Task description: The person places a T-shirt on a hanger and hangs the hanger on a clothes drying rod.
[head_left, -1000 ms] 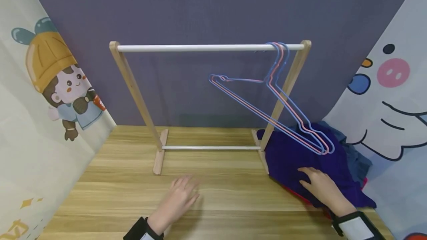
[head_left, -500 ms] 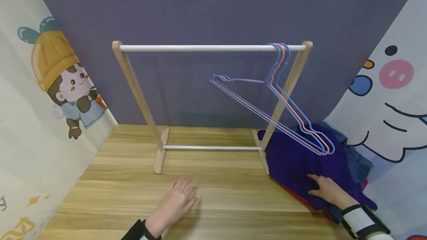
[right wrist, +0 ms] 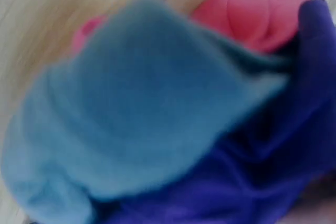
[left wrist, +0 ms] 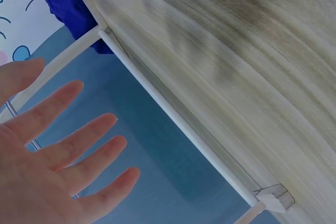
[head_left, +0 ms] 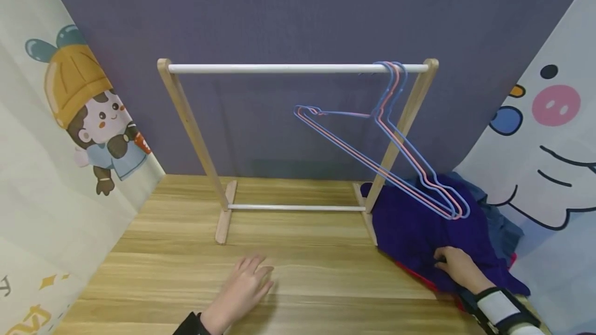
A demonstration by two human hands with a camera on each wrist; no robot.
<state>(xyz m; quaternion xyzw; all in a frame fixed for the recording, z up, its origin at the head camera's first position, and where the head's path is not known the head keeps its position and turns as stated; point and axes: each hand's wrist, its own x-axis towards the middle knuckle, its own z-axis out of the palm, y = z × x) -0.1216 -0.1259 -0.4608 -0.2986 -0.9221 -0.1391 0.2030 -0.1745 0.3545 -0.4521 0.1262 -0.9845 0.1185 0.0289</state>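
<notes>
Beneath the right hand (head_left: 461, 269), the purple cloth (head_left: 410, 226) covers most of the red cloth (head_left: 421, 275), which shows mainly as a strip just nearer than those fingertips, and part of the blue-grey cloth (head_left: 505, 229), whose folds come out to the right of them. In the right wrist view all is blurred, and that hand is just a smear cut off at the lower right corner. The left wrist view crops the left hand (head_left: 244, 288) at its edge.

The right fingers bend down against the purple cloth, thumb near index finger; whether they pinch a fold between them cannot be told. The left fingers hold nothing, loosely spread above the tabletop (head_left: 316, 262), with the white lower bar (head_left: 295, 208) of the wooden rack (head_left: 193, 133) beyond their tips. Blue and pink hangers (head_left: 378, 168) hang from the upper rail (head_left: 270, 69), above and beyond the right fingers.

Compared with half a second ago, the right thumb and fingers have drawn closer together; the left hand has hardly moved, and the hangers keep their place on the rail
</notes>
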